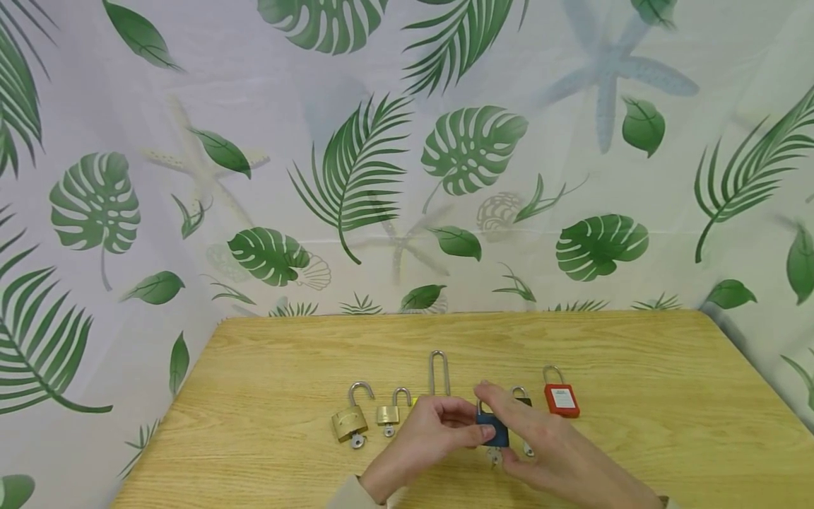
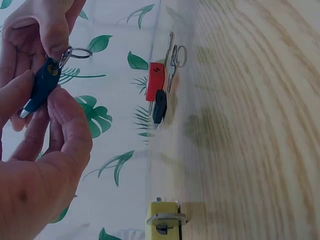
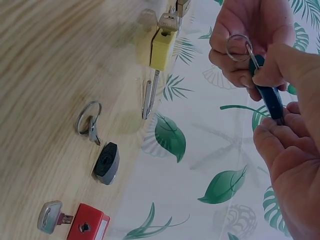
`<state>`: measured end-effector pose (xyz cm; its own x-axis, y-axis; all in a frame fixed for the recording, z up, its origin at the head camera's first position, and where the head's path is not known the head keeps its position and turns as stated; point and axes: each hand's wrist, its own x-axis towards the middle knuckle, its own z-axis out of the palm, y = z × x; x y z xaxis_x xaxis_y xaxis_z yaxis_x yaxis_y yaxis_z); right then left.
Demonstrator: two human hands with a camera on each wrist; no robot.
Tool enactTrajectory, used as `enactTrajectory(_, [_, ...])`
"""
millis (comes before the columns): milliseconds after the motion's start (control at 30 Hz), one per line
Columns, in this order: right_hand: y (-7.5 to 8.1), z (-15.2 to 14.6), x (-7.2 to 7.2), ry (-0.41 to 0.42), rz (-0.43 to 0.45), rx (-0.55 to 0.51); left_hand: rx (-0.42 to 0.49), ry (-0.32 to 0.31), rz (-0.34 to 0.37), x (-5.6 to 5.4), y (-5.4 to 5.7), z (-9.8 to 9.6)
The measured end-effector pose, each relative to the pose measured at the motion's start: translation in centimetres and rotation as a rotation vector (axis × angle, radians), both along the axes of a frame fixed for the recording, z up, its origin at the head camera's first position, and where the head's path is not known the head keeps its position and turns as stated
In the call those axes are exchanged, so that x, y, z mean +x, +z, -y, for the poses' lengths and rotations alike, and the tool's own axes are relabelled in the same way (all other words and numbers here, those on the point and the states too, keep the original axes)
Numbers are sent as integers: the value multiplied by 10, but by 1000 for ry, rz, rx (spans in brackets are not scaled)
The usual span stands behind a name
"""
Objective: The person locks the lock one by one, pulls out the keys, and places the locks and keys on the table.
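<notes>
A small blue padlock (image 1: 500,428) is held up between both hands above the tabletop. My left hand (image 1: 439,428) pinches its body between thumb and fingers. The right hand (image 1: 550,435) spans the same padlock: in the right wrist view its thumb lies at the keyhole end and its fingertips are at the shackle end. A key (image 1: 494,456) on a ring hangs from the padlock's lower end. Fingers partly cover the shackle, so I cannot tell whether it is fastened. Behind the right hand lies a black padlock (image 1: 524,401), partly hidden.
On the wooden table (image 1: 267,396) two brass padlocks, a larger (image 1: 350,424) and a smaller (image 1: 387,415), lie to the left with raised shackles and keys. A yellow long-shackle padlock (image 3: 162,50) sits behind the left hand. A red padlock (image 1: 562,400) lies at right. A leaf-patterned cloth hangs behind.
</notes>
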<state>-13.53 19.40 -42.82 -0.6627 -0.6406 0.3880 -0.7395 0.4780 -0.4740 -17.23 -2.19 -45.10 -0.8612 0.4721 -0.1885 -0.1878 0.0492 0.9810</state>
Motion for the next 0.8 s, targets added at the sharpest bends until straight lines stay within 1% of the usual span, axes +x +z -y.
enactTrajectory(133, [-2, 2, -1, -10, -34, 9, 0, -25, -17, -1, 0, 2])
enactTrajectory(267, [-3, 3, 0, -20, -61, -2, -12, -21, -31, -1, 0, 2])
enactTrajectory(333, [-3, 4, -1, -40, -94, -20, -6, 3, -43, -1, 0, 2])
enactTrajectory(400, [-3, 4, -1, -81, -152, -39, 11, 37, -52, -1, -1, 2])
enactTrajectory(500, [-4, 4, -2, -187, -220, -91, 37, 101, -62, -3, 0, 4])
enactTrajectory(533, [-4, 4, -2, -223, -224, -117, 43, 120, -65, -3, 1, 4])
enactTrajectory(567, [-5, 5, -1, -261, -207, -144, 48, 139, -64, -4, 2, 5])
enactTrajectory(600, [-5, 6, 1, -305, -147, -172, 50, 155, -63, -5, 3, 7])
enactTrajectory(633, [-4, 7, 2, -348, -49, -207, 53, 166, -64, -5, 4, 8])
enactTrajectory(733, [-2, 12, 7, -475, 314, -303, 59, 186, -80, -7, 7, 10])
enactTrajectory(767, [-2, 15, 8, -517, 426, -317, 62, 188, -83, -7, 8, 10])
enactTrajectory(800, [-2, 16, 8, -544, 519, -324, 65, 187, -88, -8, 8, 10])
